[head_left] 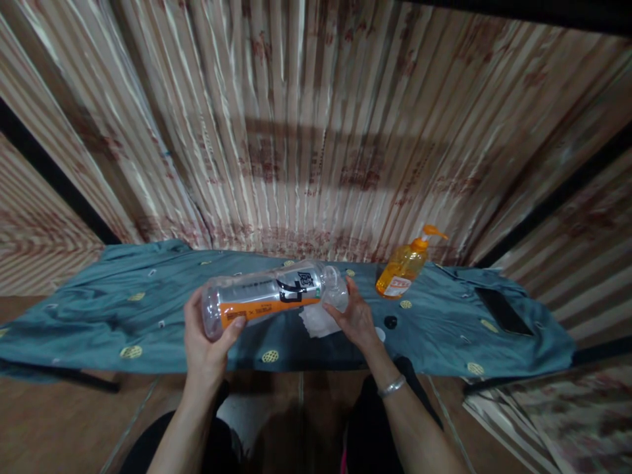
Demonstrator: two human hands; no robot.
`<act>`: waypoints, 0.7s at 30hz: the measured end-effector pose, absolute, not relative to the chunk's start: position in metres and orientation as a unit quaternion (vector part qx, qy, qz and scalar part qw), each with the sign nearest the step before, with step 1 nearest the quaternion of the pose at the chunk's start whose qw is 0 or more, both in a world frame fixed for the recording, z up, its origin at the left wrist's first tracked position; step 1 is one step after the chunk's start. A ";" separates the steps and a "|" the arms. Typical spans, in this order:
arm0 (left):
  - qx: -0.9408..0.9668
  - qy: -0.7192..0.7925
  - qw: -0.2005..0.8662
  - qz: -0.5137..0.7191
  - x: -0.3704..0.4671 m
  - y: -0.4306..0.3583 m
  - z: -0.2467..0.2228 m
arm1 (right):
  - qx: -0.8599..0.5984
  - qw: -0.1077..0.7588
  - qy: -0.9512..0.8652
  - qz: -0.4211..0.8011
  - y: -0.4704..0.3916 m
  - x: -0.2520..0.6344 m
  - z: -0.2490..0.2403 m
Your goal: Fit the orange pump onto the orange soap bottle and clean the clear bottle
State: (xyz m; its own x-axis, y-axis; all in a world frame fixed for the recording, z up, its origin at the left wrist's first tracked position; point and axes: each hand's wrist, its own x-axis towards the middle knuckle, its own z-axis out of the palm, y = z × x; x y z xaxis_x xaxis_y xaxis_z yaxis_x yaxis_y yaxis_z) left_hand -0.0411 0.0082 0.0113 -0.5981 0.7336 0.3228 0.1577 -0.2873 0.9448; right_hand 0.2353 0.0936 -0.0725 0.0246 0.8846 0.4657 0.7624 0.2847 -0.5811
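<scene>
A clear plastic bottle (269, 293) with an orange and silver label lies on its side in the air above the cloth-covered table. My left hand (210, 336) is closed round its base, the thumb on the label. At the neck end, my right hand (353, 313) is closed on a small clear plastic piece (336, 289), which meets the bottle's neck; whether the two are joined I cannot tell. Beneath that hand a white tissue (320, 322) lies partly hidden on the cloth.
A pump bottle (402, 266) of orange liquid stands at the back right. Farther right lies a dark phone (503, 311). A black cap (390, 322) and a white round piece (380, 334) sit near my right wrist. The green tablecloth (162, 309) ends before a pleated curtain (316, 131).
</scene>
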 end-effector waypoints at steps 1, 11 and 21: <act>0.398 0.562 0.206 0.695 -0.041 0.008 0.011 | -0.593 0.401 -0.694 0.078 0.094 0.236 -0.072; 0.407 0.557 0.220 0.690 -0.055 0.012 -0.011 | -0.577 0.401 -0.709 0.063 0.102 0.236 -0.070; 0.425 0.536 0.223 0.695 -0.061 0.012 -0.017 | -0.581 0.419 -0.687 0.119 0.097 0.227 -0.071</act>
State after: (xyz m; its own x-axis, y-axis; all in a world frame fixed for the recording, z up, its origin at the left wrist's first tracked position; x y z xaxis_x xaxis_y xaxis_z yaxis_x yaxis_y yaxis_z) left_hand -0.0613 0.0115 -0.0165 -0.5396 0.7649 0.3518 0.1458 -0.3266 0.9338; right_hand 0.2272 0.0969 -0.0709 0.0265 0.8988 0.4376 0.6995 0.2960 -0.6504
